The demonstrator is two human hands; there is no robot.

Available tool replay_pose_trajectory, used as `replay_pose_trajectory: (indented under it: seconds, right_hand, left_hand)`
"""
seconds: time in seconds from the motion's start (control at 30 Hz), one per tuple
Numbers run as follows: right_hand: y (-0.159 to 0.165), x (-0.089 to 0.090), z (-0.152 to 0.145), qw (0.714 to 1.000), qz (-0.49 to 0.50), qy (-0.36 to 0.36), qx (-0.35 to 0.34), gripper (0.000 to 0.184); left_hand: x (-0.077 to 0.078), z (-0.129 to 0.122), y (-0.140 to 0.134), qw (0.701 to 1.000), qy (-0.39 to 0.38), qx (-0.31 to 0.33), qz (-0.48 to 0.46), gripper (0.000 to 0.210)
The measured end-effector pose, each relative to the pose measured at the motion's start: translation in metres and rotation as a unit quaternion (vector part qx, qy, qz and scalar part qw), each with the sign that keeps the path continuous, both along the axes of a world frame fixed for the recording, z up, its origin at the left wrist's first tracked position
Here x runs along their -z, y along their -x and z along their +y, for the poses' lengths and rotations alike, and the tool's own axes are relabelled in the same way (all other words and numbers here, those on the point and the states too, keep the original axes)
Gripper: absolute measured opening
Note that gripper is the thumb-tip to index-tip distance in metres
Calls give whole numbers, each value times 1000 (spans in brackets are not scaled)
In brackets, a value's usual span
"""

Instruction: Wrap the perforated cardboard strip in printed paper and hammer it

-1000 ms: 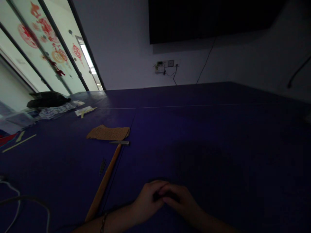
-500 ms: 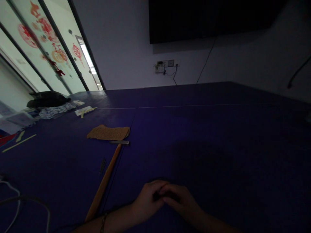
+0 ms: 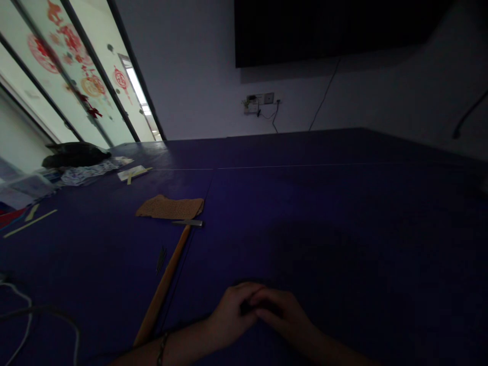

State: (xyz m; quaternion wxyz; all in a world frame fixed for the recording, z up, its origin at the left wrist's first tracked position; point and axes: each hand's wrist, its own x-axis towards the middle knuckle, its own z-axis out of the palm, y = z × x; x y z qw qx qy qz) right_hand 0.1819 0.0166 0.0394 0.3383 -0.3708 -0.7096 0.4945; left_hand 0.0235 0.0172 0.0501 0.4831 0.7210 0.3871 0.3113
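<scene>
My left hand (image 3: 233,312) and my right hand (image 3: 287,314) rest together on the dark purple table (image 3: 324,203) near its front edge. Their fingers are closed and overlap in the middle, with a dark gap between the thumbs and palms. No object shows in either hand, though some fingertips are hidden. A hammer (image 3: 168,279) lies left of my left hand, its wooden handle running under my left forearm and its metal head pointing away. Beside the handle are several thin dark nails (image 3: 160,259). Just beyond the hammer head sits a brown, speckled flat piece (image 3: 170,208).
At the far left lie a black bag (image 3: 78,154), patterned cloth (image 3: 89,170), a white pad (image 3: 132,173) and yellow strips (image 3: 30,223). A pale cable (image 3: 28,315) loops at the lower left. Behind the table, a wall carries a dark screen (image 3: 335,30) and sockets (image 3: 259,101).
</scene>
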Motion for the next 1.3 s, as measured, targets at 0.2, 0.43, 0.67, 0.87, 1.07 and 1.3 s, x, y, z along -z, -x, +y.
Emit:
replay_pose_trajectory:
  seconds: [0.2, 0.43, 0.67, 0.87, 1.07, 1.3]
  right_hand:
    - [0, 3, 0, 1000, -12, -4, 4, 16]
    - [0, 0, -1, 1000, -16, -1, 7, 15]
    - [1, -3, -1, 1000, -9, 2, 9, 14]
    - [1, -2, 0, 1000, -10, -1, 5, 13]
    - [0, 1, -1, 1000, -13, 2, 10, 14]
    - [0, -1, -1, 1000, -16, 4, 7, 14]
  left_hand:
    - [1, 0, 0, 1000, -1, 0, 3, 32]
    - [1, 0, 0, 1000, 6, 4, 4, 32]
    - [1, 0, 0, 1000, -3, 4, 9, 30]
    - [1, 0, 0, 1000, -3, 4, 12, 28]
    - [0, 1, 0, 1000, 0, 7, 16, 28]
    - [2, 0, 1, 1000, 0, 9, 13, 33]
